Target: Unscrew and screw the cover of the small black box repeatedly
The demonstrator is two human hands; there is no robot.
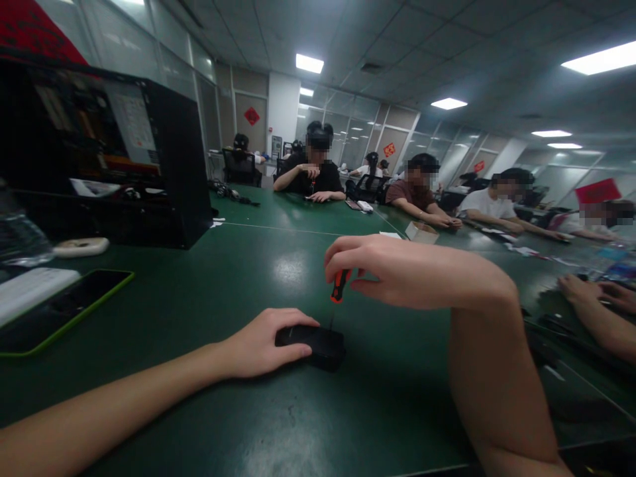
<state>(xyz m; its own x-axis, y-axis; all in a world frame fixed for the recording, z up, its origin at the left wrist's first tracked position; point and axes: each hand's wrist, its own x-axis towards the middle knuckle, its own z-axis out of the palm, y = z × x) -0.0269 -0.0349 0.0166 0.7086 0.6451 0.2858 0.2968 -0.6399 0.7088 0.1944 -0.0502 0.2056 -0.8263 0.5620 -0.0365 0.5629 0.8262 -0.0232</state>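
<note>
My left hand (271,341) grips a small black box-shaped device (325,348) that lies on the green tabletop, with the thumb along its near side and the fingers over its far side. Above it, my right hand (370,268) is closed around the handle of an orange and black screwdriver (339,286). The screwdriver stands nearly upright, its thin shaft pointing down to the top of the device near the right end. Whether the tip sits in a screw is too small to tell. My right wrist is bent sharply, with the forearm rising from below.
A black computer case (191,165) with an exposed interior stands at the left. Near it lie a phone with a green edge (74,311), a clear plastic bottle (22,228) and a pale oval object (82,248). Several people sit around the table; a small cardboard box (421,232) stands farther back.
</note>
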